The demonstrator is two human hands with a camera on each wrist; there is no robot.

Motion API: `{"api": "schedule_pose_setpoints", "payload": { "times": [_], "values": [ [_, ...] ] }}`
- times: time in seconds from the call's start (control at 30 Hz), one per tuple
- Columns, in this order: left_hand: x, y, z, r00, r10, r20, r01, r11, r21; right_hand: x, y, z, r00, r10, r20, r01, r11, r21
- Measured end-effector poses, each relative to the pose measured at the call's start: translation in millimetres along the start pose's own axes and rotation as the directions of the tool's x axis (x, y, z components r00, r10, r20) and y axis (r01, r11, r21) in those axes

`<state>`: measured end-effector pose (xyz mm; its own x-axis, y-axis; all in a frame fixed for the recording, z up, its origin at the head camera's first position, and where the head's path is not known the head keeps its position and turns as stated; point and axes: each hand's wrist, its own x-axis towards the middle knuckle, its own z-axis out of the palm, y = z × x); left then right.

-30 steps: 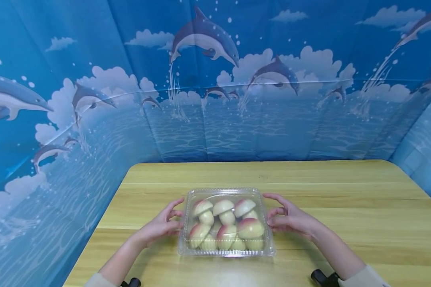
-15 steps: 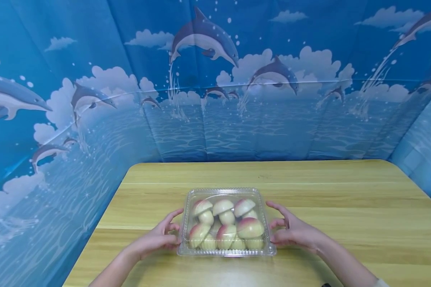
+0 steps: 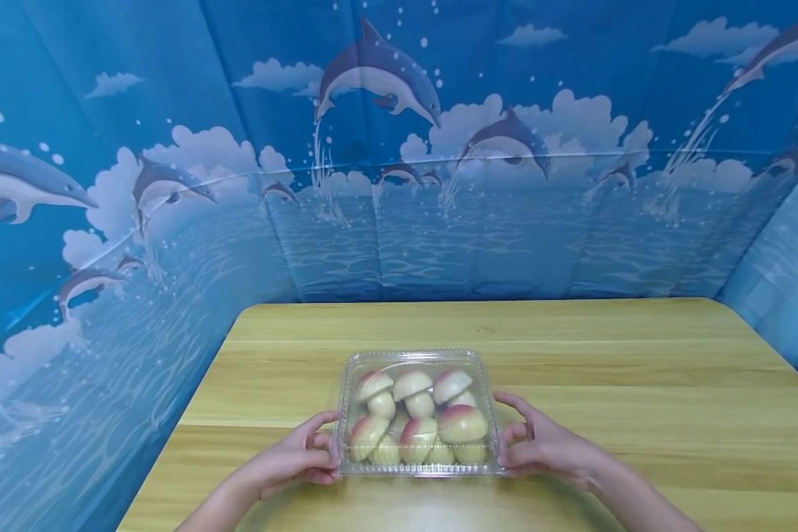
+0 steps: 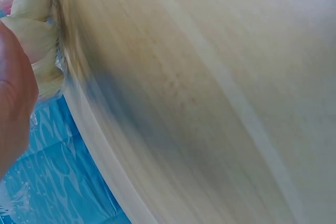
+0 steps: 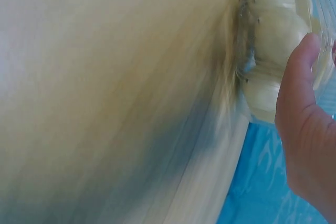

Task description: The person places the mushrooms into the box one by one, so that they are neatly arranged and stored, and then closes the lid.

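A clear plastic clamshell box (image 3: 415, 355) sits on the wooden table, its lid down. Inside are several pale, mushroom-shaped pieces (image 3: 412, 384) with a pink-red blush on their rounded caps. At the box's near left corner my left hand (image 3: 292, 458) grips the edge between thumb and curled fingers. My right hand (image 3: 548, 447) does likewise at the near right corner, index finger along the side. In the right wrist view the right thumb (image 5: 300, 72) lies against the box wall. Only part of the left hand (image 4: 16, 93) shows in the left wrist view, beside the box.
The light wooden table (image 3: 638, 369) extends on both sides of the box and behind it. A blue curtain (image 3: 399, 236) printed with dolphins and clouds hangs behind the table and along its sides.
Both hands have slid toward me along the box's sides, from about mid-side to the near corners, and now grip there. The box has stayed in place.
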<state>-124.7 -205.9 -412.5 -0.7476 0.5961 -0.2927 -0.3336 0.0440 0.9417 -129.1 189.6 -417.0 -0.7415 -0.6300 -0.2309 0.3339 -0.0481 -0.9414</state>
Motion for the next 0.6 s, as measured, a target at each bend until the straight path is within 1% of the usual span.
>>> {"api": "schedule_pose_setpoints", "payload": {
  "times": [0.1,0.2,0.3,0.37,0.43,0.6],
  "values": [
    [-1.4,-0.8,0.6,1.0,0.002,-0.02,-0.003,1.0,-0.01,0.4,2.1,2.8,1.0,0.017,0.006,-0.017,0.999,0.028],
    [-2.7,-1.0,1.3,0.999,0.001,-0.051,-0.001,1.0,-0.003,0.0,2.5,4.7,0.999,0.023,0.038,-0.025,0.998,0.049],
    [-3.9,-1.3,1.3,0.996,-0.009,-0.085,0.009,1.0,0.01,-1.1,3.2,6.8,0.998,0.038,0.052,-0.041,0.998,0.053],
    [-4.5,-1.5,1.5,0.995,-0.012,-0.096,0.013,1.0,0.012,-2.0,3.4,7.7,0.997,0.048,0.056,-0.05,0.998,0.047],
    [-4.6,-1.6,2.0,0.995,-0.012,-0.096,0.012,1.0,0.005,-2.7,3.5,8.2,0.997,0.053,0.052,-0.055,0.998,0.037],
    [-4.2,-2.1,3.5,0.998,-0.007,-0.061,0.005,0.999,-0.042,-4.7,3.1,8.6,0.996,0.072,0.045,-0.073,0.997,0.015]
  ]
}}
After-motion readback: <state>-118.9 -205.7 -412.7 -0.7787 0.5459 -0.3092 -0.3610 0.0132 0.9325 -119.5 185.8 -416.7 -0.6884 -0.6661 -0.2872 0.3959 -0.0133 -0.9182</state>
